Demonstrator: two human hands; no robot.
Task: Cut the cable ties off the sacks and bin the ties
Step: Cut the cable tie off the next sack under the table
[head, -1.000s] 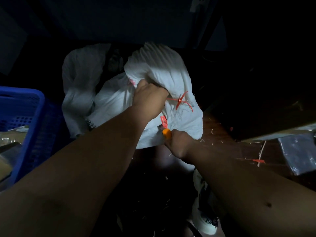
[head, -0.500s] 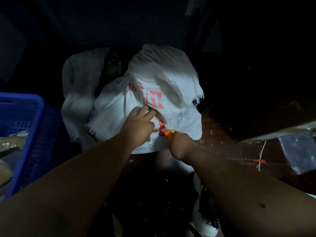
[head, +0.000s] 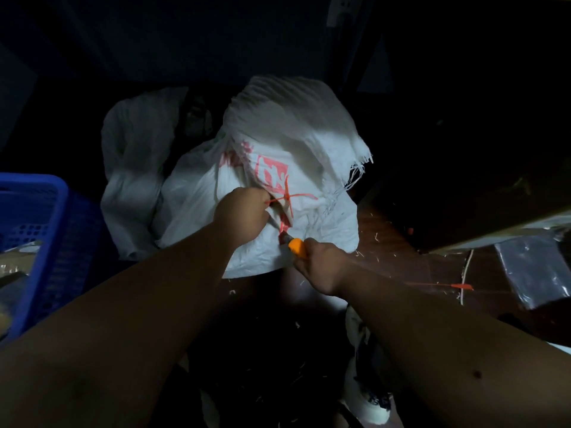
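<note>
Dim light leaves little visible beyond the dark wooden floor (head: 398, 242), littered with pale fibre scraps. On it stands the white woven sack (head: 278, 168). The left hand (head: 242, 214) pinches its red cable tie (head: 287, 196), pulling it taut, while the right hand (head: 321, 267) is closed round an orange-handled cutter (head: 296, 247) (blade barely visible) aimed near the left fingers. A slip could nick them or slash the weave.
</note>
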